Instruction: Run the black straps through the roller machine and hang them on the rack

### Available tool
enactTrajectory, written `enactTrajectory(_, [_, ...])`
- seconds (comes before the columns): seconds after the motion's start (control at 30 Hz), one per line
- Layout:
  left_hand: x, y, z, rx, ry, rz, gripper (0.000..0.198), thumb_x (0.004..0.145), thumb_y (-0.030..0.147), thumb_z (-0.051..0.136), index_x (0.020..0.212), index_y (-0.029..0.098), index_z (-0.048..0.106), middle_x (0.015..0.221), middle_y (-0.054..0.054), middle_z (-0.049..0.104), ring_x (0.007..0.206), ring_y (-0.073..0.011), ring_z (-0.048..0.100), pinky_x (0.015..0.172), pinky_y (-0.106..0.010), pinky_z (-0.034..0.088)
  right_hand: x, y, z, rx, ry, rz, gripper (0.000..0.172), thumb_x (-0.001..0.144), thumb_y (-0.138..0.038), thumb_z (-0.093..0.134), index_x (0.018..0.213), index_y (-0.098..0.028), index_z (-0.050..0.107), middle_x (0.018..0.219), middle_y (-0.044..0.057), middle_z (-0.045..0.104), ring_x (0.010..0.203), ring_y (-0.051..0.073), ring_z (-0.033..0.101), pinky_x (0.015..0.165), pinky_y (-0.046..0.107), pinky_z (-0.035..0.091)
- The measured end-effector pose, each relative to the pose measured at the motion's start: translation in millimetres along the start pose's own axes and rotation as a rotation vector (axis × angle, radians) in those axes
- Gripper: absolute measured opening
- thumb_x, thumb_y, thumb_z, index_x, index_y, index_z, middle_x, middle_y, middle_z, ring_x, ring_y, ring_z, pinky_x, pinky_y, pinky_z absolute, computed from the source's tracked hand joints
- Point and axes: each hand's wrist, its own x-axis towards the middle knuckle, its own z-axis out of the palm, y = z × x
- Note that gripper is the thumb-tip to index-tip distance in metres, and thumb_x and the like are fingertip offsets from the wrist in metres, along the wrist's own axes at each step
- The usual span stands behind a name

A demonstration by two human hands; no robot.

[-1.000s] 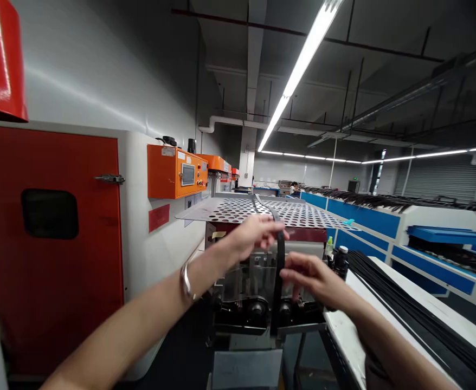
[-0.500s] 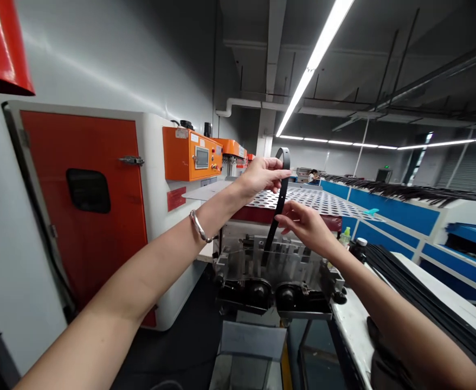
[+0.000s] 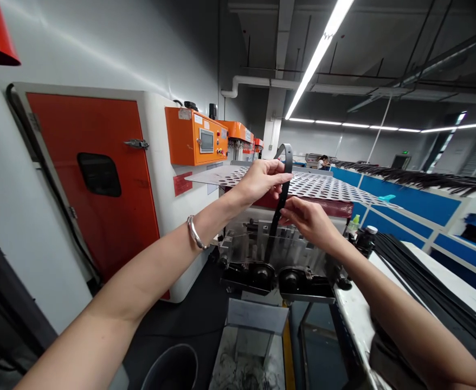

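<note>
A black belt strap (image 3: 289,157) with small holes stands nearly upright in front of me, its top bent over in a loop. My left hand (image 3: 261,180), with a silver bangle on its wrist, pinches the strap just below the loop. Lower down, my right hand (image 3: 310,221) holds the strap's edge between thumb and fingers. The strap's lower part runs down into a machine (image 3: 238,249) with a clear guard and dark round parts beneath. Its lower end is hard to make out there.
Behind the machine lies a perforated white sheet (image 3: 323,187). An orange control box (image 3: 193,135) and an orange-doored cabinet (image 3: 100,216) stand left. On the right, black straps (image 3: 425,287) cover a white table beside a dark bottle (image 3: 367,238). A dark bin (image 3: 173,368) sits below.
The view has tilted down and turned slightly left, showing the bin on the floor. Both hands keep hold of the strap, the right one slightly closer to the left.
</note>
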Motion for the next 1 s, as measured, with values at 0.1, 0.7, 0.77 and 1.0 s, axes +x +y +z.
enactTrajectory(0.1, [0, 1, 4.8, 0.040, -0.025, 0.005, 0.019, 0.086, 0.013, 0.063, 0.070, 0.015, 0.054, 0.051, 0.005, 0.052, 0.042, -0.0059, 0.051, 0.045, -0.020, 0.038, -4, 0, -8, -0.051, -0.025, 0.017, 0.022, 0.093, -0.039, 0.054, 0.080, -0.022, 0.053, 0.074, 0.001, 0.065, 0.069, 0.020, 0.069, 0.059, 0.027, 0.051])
enactTrajectory(0.7, [-65, -37, 31.3, 0.677, 0.113, -0.036, 0.018, 0.083, 0.030, 0.064, 0.073, 0.016, 0.067, 0.064, 0.001, 0.064, 0.060, -0.0111, 0.054, 0.058, -0.025, 0.036, -154, 20, 41, -0.031, -0.378, 0.323, 0.032, 0.097, -0.042, 0.048, 0.082, -0.019, 0.063, 0.067, -0.001, 0.061, 0.060, 0.013, 0.052, 0.056, 0.024, 0.033])
enactTrajectory(0.77, [-99, -37, 33.3, 0.597, 0.176, -0.084, 0.020, 0.087, 0.037, 0.061, 0.083, 0.018, 0.067, 0.070, 0.002, 0.064, 0.062, -0.0103, 0.053, 0.059, -0.024, 0.038, -184, 54, 72, 0.027, -0.384, 0.429, 0.033, 0.095, -0.043, 0.050, 0.076, -0.018, 0.061, 0.062, -0.001, 0.058, 0.058, 0.014, 0.051, 0.055, 0.024, 0.033])
enactTrajectory(1.0, [-257, -98, 73.3, 0.109, 0.302, -0.665, 0.031, 0.088, 0.049, 0.057, 0.101, 0.021, 0.063, 0.077, 0.002, 0.060, 0.058, -0.0080, 0.048, 0.050, -0.020, 0.037, -219, 148, 157, 0.268, 0.046, 0.632, 0.042, 0.081, -0.046, 0.064, 0.112, -0.018, 0.063, 0.120, 0.012, 0.065, 0.111, 0.029, 0.060, 0.089, 0.035, 0.049])
